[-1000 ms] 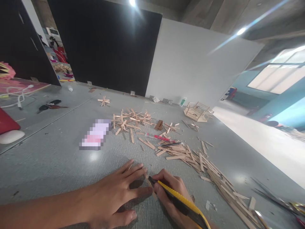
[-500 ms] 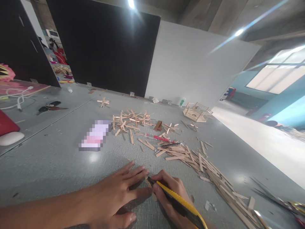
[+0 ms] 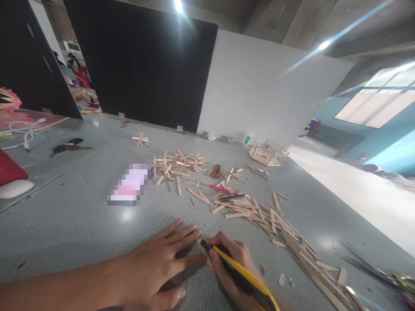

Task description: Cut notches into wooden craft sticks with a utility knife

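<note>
My left hand (image 3: 162, 259) lies palm down on the grey table with its fingers spread. Its fingertips touch a small wooden stick (image 3: 207, 259), which is mostly hidden between my two hands. Wrapped round a yellow and black utility knife (image 3: 241, 272), my right hand (image 3: 230, 255) is closed just right of the left fingertips. The knife's front end points down at the stick; the blade itself is too small to make out.
A long pile of wooden sticks (image 3: 292, 237) runs down the right side. Beyond my hands lie star-shaped stick pieces (image 3: 181, 162), a red pen (image 3: 220, 188) and a blurred-out flat object (image 3: 131, 183). Scissors (image 3: 379, 274) lie far right, a wooden frame (image 3: 268, 153) at the back.
The knife and my right hand have shifted very slightly. My left hand stays in nearly the same place.
</note>
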A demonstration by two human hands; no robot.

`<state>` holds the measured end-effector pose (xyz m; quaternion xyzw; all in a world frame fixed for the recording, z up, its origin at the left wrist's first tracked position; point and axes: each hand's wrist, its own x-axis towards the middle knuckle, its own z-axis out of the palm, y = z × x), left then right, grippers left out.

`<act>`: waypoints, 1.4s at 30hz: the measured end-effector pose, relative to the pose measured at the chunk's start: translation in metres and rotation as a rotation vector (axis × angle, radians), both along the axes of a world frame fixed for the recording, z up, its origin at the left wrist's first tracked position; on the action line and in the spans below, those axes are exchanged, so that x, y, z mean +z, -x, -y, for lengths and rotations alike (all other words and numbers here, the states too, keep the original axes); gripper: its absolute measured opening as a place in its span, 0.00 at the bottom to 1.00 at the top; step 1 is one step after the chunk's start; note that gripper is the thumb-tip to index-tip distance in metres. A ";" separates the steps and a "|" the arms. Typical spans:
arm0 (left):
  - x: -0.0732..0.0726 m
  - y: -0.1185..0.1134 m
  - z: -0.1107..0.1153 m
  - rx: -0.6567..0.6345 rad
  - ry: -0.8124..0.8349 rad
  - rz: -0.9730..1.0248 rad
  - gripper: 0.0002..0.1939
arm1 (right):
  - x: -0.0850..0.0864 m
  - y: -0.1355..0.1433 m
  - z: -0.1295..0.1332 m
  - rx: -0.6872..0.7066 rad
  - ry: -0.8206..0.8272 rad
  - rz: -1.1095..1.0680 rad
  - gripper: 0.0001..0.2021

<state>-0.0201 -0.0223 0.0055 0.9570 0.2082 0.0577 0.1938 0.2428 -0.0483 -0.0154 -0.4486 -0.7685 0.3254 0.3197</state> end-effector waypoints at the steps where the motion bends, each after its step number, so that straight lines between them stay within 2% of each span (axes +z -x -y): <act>1: 0.000 0.000 0.000 0.002 0.004 0.003 0.47 | 0.000 0.000 0.000 0.000 0.000 -0.007 0.09; 9: 0.005 -0.001 -0.001 0.001 0.041 -0.021 0.47 | 0.001 0.001 -0.001 -0.015 -0.025 0.010 0.09; 11: 0.003 -0.001 -0.001 -0.006 0.048 -0.023 0.47 | 0.001 0.001 -0.002 -0.013 -0.032 0.017 0.09; 16: -0.009 -0.002 0.000 0.033 0.052 -0.005 0.58 | -0.003 0.001 -0.001 0.020 -0.030 0.017 0.08; 18: -0.011 -0.002 0.001 0.027 0.030 -0.013 0.59 | -0.004 0.000 0.000 0.030 -0.041 0.026 0.07; 24: -0.006 -0.004 0.002 0.032 -0.001 -0.111 0.55 | -0.001 -0.005 0.002 -0.011 -0.100 0.088 0.09; 28: -0.007 -0.004 0.002 0.043 -0.007 -0.079 0.56 | 0.000 -0.005 0.002 -0.001 -0.123 0.112 0.08; 34: -0.008 -0.002 0.001 0.033 -0.007 -0.048 0.51 | -0.003 -0.006 0.003 -0.025 -0.087 0.082 0.10; 42: -0.005 -0.003 0.002 0.034 0.024 -0.034 0.44 | -0.001 -0.005 0.000 0.031 -0.023 0.073 0.09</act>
